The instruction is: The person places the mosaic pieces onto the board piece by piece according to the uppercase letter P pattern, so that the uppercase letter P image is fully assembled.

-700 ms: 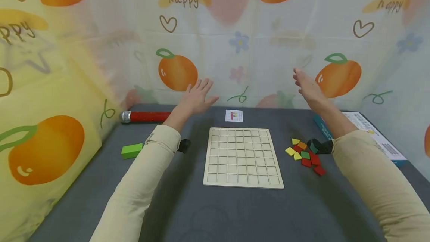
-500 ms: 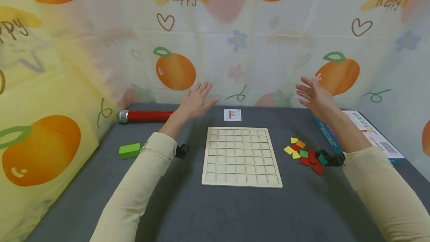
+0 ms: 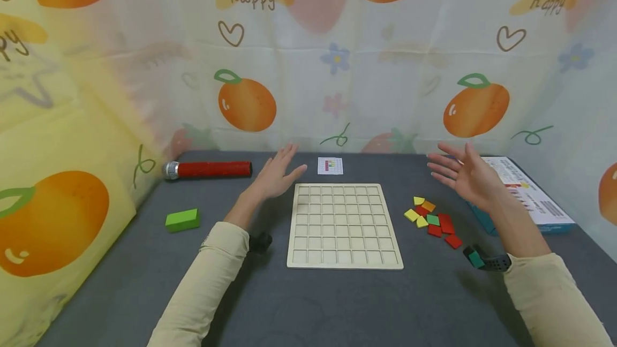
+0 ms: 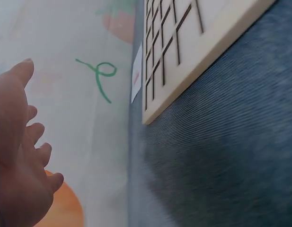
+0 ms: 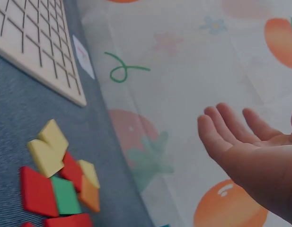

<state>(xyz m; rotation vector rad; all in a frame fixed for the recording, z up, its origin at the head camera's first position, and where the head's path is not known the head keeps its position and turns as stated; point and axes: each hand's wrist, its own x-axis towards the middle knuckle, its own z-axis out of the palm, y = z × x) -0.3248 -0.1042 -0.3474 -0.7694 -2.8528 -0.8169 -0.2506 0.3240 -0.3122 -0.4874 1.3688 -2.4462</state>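
A pale wooden grid board (image 3: 344,268) lies in the middle of the dark table, its square cells bare. My left hand (image 3: 277,176) hovers beyond its far left corner, fingers extended and holding nothing. On the other side my right hand (image 3: 474,175) is raised above the table, palm turned inward, fingers loosely spread and nothing in them. Nearer to me than that hand lies a loose cluster of red tiles (image 3: 446,224), yellow tiles (image 3: 411,215), an orange tile (image 3: 428,206) and a green tile (image 3: 433,220). The right wrist view shows these tiles (image 5: 39,191) left of the hand.
A small printed card (image 3: 330,166) lies behind the board. At the left are a red microphone (image 3: 214,169) and a green block (image 3: 182,220). A flat box (image 3: 530,197) sits behind the right forearm. A printed curtain (image 3: 308,68) closes off the back.
Both hands have come lower and nearer to me. The right hand has turned so its palm and spread fingers show more. The tiles and board stay where they were; the head view shifts slightly.
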